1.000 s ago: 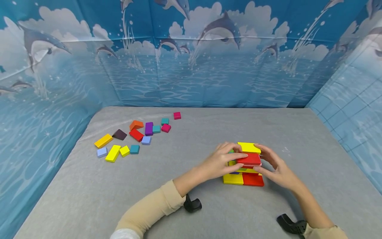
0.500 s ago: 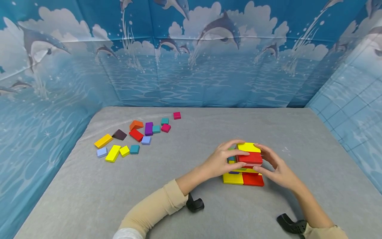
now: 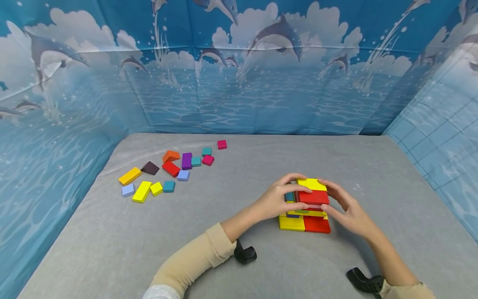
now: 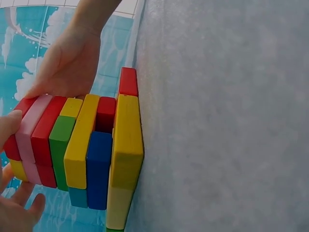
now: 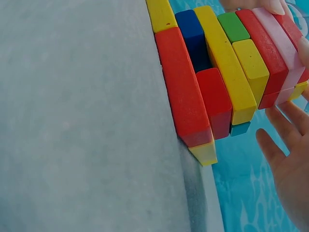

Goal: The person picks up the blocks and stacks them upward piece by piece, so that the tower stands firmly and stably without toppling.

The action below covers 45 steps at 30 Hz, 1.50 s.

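Observation:
A tower of layered wooden blocks stands on the grey cloth, with a red block [image 3: 313,197] and a yellow block [image 3: 312,184] on top. Beneath these lies a pink layer [image 4: 34,125], then red, green and yellow ones. Yellow [image 3: 291,224] and red [image 3: 317,225] blocks form the base. My left hand [image 3: 274,200] grips the top layers from the left, index finger over the red block and thumb low on its front. From the right, my right hand [image 3: 347,209] holds the same layers, thumb at the front corner, fingers by the yellow block.
Loose blocks lie scattered at the left of the cloth, among them a yellow block [image 3: 142,192], a purple block [image 3: 186,161] and a dark block [image 3: 150,168]. A magenta block [image 3: 222,144] lies farther back. A dolphin-print curtain [image 3: 239,95] rises behind.
My left hand has shifted slightly right and its fingers have moved back along the top. The top red block has slid a little right. My right thumb has pressed in closer at the front corner.

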{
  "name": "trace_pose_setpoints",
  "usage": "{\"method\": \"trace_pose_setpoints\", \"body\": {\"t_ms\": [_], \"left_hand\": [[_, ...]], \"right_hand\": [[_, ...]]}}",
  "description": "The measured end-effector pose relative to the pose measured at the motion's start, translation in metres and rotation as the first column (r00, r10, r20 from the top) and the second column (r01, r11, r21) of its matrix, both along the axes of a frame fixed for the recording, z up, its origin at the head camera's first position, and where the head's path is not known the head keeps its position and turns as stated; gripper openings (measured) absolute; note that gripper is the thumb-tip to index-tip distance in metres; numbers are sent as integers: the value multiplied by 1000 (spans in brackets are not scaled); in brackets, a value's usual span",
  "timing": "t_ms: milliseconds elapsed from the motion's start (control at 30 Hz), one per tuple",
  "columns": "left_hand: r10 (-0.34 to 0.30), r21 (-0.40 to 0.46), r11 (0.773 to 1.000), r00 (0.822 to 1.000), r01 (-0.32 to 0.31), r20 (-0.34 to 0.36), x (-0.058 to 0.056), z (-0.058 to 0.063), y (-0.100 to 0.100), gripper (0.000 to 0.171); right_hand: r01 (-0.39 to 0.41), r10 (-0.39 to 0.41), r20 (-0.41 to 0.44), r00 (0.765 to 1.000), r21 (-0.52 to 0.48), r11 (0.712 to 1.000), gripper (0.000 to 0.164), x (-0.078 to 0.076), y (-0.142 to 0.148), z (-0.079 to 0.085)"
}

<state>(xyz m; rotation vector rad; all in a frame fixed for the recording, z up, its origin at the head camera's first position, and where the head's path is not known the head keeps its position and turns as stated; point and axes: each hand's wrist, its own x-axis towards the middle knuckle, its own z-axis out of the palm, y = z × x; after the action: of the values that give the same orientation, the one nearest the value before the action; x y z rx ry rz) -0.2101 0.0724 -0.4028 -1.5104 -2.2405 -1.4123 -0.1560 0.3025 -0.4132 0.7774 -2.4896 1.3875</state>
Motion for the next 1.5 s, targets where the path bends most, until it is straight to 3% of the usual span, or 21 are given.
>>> {"method": "trace_pose_setpoints", "body": {"t_ms": [133,233,367,467,567,700,800,900,1000,1267,1500], "left_hand": [[15,-10,1000,997,-14,74,-2,2,-10,49],[53,5,999,994,-54,97,-9,2,-30,53],[148,22,989,986,-149,72,-27,-2,-74,53],[253,-13,968,967,-252,33,-41,-8,-115,53],[381,-79,922,925,-380,-5,-54,-12,-159,52],[552,-172,819,833,-547,-20,-67,-20,-214,53],[638,-249,744,770,-620,-11,-71,-23,-247,53],[674,-314,702,739,-640,-1,-74,-27,-273,52],[683,-361,685,730,-633,17,-75,-30,-291,50],[688,-453,666,723,-593,63,-75,-30,-306,54],[714,-432,663,691,-612,116,-74,-30,-308,48]], "right_hand": [[27,-27,12,1000,9,1000,66,1,-2,1],[39,-39,34,999,2,999,67,1,-4,2],[50,-50,47,998,-1,999,68,1,-5,2],[53,-53,48,997,-1,999,67,1,-5,2],[49,-49,44,998,-2,999,67,1,-4,2],[43,-43,33,999,-1,999,68,2,-3,2],[45,-45,29,999,0,999,68,1,-2,2],[54,-54,33,998,1,999,68,1,-3,2],[62,-62,41,997,4,998,68,1,-3,2],[61,-61,41,997,10,998,68,1,-3,1],[72,-73,49,996,12,997,67,1,-3,2]]}}
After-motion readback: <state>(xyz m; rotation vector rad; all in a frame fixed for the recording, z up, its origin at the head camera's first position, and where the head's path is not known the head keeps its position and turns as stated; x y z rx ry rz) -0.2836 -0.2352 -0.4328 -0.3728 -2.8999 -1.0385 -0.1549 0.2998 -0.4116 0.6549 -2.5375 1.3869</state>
